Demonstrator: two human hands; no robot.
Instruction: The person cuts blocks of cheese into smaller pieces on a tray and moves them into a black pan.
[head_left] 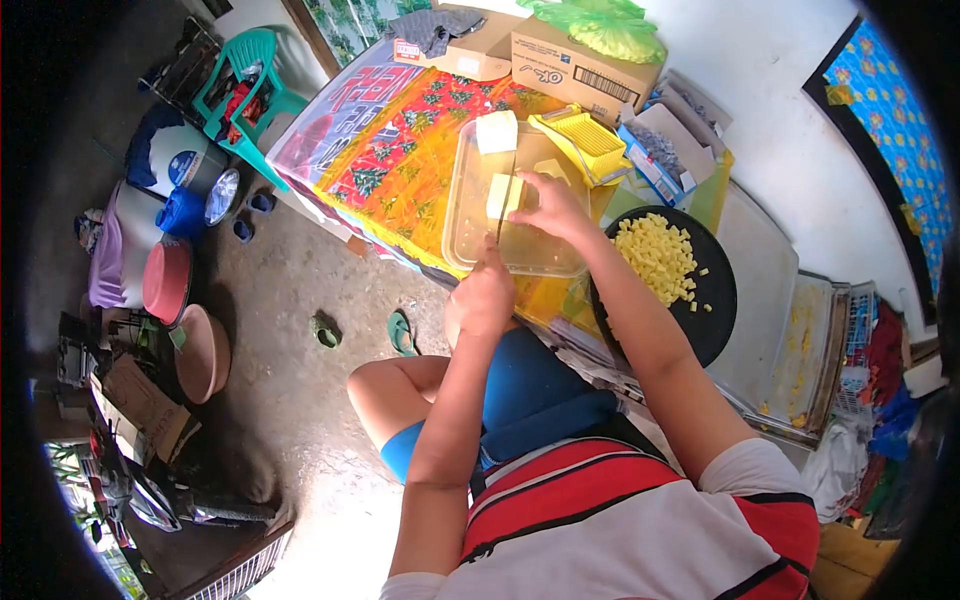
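Note:
My left hand (485,295) is closed around a knife, its index finger stretched along the top; the handle is hidden in the grip. The thin dark knife blade (502,212) lies against a pale yellow block (504,194). Thumb and fingers of my right hand (550,208) grip this block from its right side. Both sit over a clear plastic tub (455,215) on the table. Another pale block (497,132) is at the tub's far edge, and a further yellow piece (552,170) lies beyond my right hand. A black round pan (722,315) holds many small yellow cubes (655,258).
A yellow slotted plastic tray (590,145) stands beside the tub. Cardboard boxes (575,75) line the table's back, one under a green plastic bag (605,28). A green chair (250,95), basins (203,355) and slippers (402,332) are to the left.

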